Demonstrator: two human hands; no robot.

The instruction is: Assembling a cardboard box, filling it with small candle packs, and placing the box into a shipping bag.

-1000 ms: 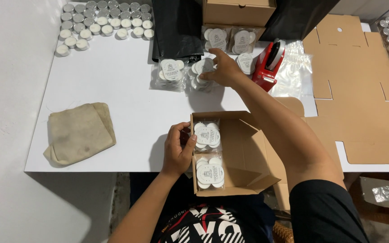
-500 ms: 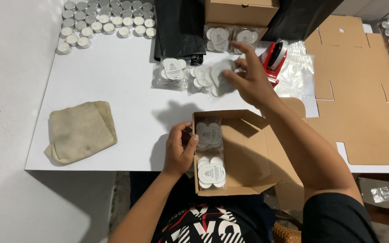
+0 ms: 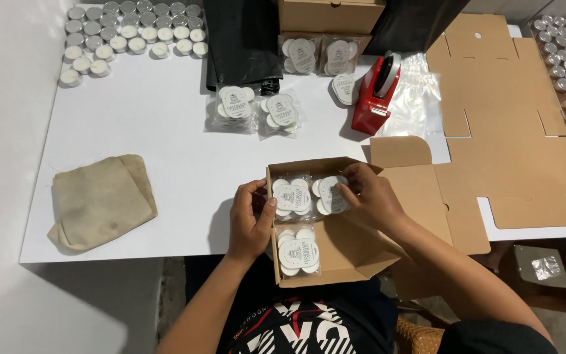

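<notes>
Open cardboard box at lower centre, right hand fingers pinched on a clear candle packet at the box's upper edge, left hand fingers curled over the box's left wall, touching a neighbouring packet

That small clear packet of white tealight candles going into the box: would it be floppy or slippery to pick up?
The clear plastic packet of white candles probably keeps its shape, since the discs sit packed tight. The glossy film may slip slightly. The right hand holds it by fingertips, so it seems light.
</notes>
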